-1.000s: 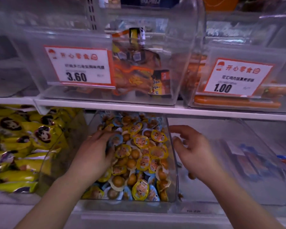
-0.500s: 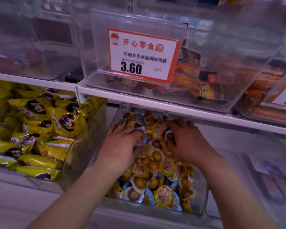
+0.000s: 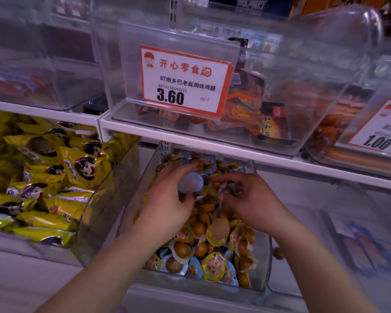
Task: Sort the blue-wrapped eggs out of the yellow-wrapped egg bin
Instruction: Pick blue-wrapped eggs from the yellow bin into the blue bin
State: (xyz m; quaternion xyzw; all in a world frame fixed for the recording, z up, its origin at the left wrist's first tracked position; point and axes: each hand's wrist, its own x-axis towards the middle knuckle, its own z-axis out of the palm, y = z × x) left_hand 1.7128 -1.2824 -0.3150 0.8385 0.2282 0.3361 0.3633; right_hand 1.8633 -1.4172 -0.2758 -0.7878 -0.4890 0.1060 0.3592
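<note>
Shop shelf, egg bin [image 3: 263,263] below. I see left hand [image 3: 167,199] pinching a blue egg [image 3: 191,182]; right hand [image 3: 248,197] curled on eggs, colour unclear. Loose grip w/ crowded pile could drop it back.

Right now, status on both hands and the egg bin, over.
Left hand pinching a pale blue-wrapped egg above the pile. Right hand curled into the eggs, grip unclear. Egg bin mixed blue and yellow. Nothing blocking.

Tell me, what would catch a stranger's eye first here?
Two hands meet in a clear bin heaped with small wrapped eggs: the left hand pinches a pale blue pack, the right hand digs beside it. Above hangs an orange-edged price tag reading 3.60.
</note>
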